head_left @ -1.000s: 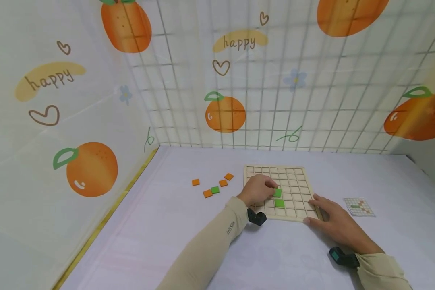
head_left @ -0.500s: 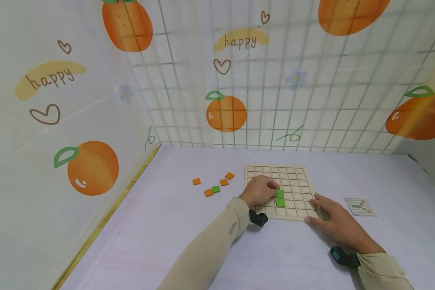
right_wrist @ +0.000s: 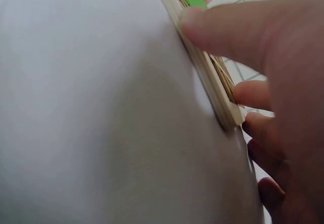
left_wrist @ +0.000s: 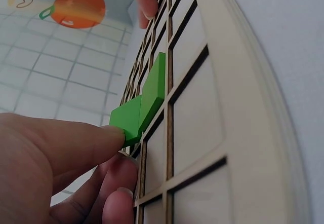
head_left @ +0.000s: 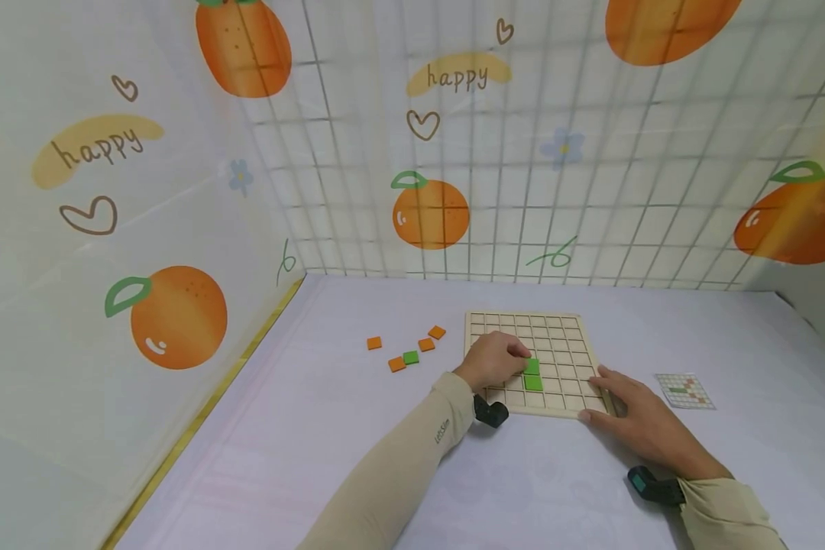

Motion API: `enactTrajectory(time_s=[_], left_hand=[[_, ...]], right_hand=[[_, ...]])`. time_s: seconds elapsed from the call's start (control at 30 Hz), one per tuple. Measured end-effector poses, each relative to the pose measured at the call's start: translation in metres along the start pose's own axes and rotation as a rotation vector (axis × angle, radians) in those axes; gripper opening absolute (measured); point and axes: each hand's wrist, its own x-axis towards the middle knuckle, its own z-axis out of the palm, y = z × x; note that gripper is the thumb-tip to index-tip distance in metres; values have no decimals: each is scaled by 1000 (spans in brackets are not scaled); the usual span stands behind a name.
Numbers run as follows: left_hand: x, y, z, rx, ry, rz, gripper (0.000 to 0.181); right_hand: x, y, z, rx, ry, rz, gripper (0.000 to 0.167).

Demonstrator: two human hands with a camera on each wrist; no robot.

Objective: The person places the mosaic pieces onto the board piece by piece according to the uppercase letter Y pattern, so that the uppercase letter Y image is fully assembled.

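Note:
A pale wooden grid board (head_left: pixel 562 334) lies on the white table in the head view. My left hand (head_left: pixel 493 359) reaches over it and pinches a green square tile (head_left: pixel 532 367) between thumb and fingers. In the left wrist view this green tile (left_wrist: pixel 125 118) touches a second green tile (left_wrist: pixel 155 89); in the head view the second green tile (head_left: pixel 533 383) lies in the cell just nearer to me. My right hand (head_left: pixel 642 422) rests at the board's near right corner, its thumb on the near edge and fingers along the right side, loosely extended.
Left of the board lie several loose orange tiles (head_left: pixel 397 364) and one green tile (head_left: pixel 411 357). A small pattern card (head_left: pixel 685 391) with a coloured grid lies to the right. A printed curtain (head_left: pixel 357 153) stands behind and to the left.
The pinched green tile has shifted slightly right, into line with the other green tile, and has stayed there since. The right hand keeps its place on the board.

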Motion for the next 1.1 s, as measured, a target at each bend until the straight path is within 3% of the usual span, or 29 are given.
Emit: enactTrajectory(time_s=[0.37, 1.1], left_hand=[[0, 1, 1, 21, -4, -25, 8], [1, -3, -2, 5, -40, 9, 11]], right_hand=[[1, 0, 0, -3, -5, 2, 82], [1, 2, -1, 10, 0, -1, 85]])
